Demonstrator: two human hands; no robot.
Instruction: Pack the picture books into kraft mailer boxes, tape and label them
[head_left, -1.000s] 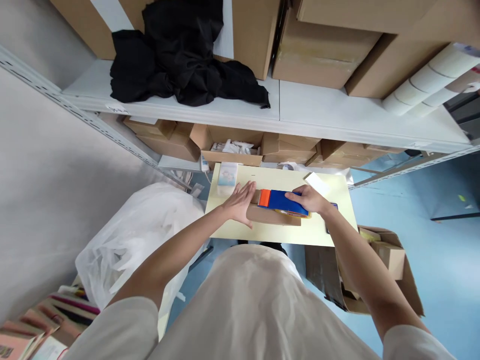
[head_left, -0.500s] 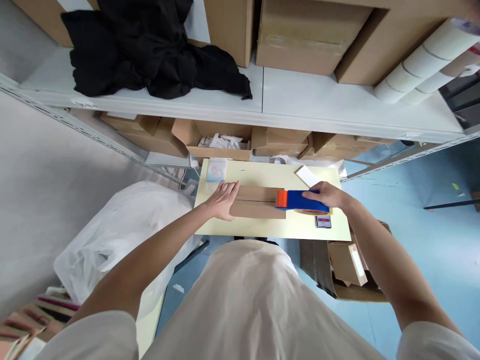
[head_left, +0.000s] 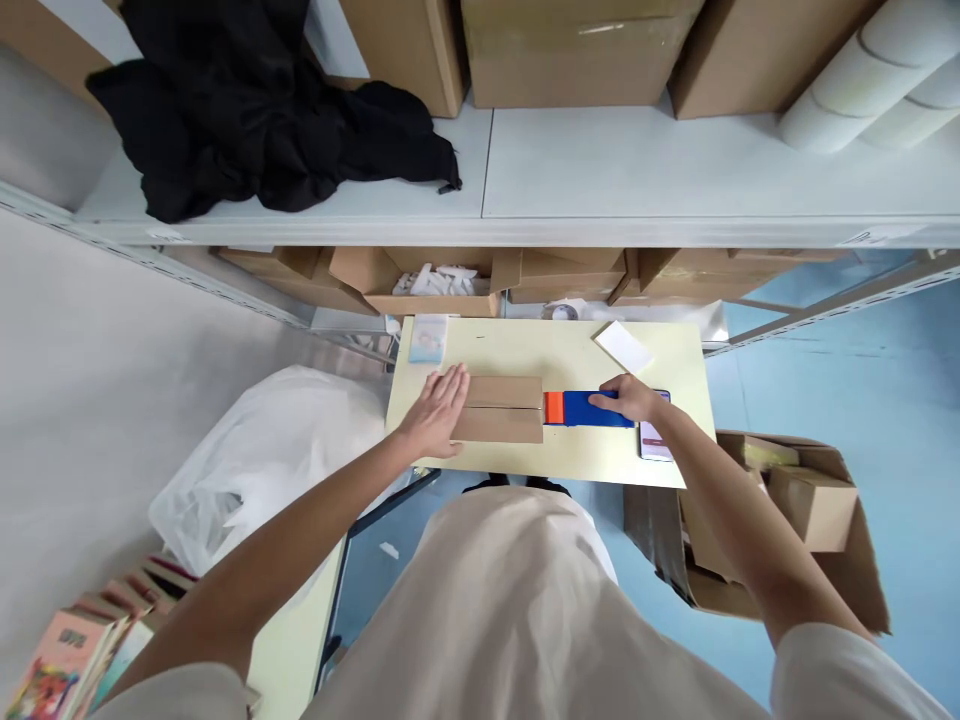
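Rightward off the end of the box (head_left: 501,417), the tape dispenser (head_left: 589,416) has been moved, and it is now held just beside that end, clamped in the right hand (head_left: 631,398). The box is laid on the desk (head_left: 517,350), its left end spanned by the left hand (head_left: 438,412), thumb and fingers apart. For a straight strip, the box should be braced firmly and the dispenser lined up with the seam (head_left: 510,407)

Carton (head_left: 504,424): left end obscured by left hand (head_left: 437,410). Dispenser (head_left: 589,410): right end partly obscured by right hand (head_left: 628,398). Phone (head_left: 654,444): text illegible from here. Cloth (head_left: 255,130), rolls (head_left: 862,80): cut off above.
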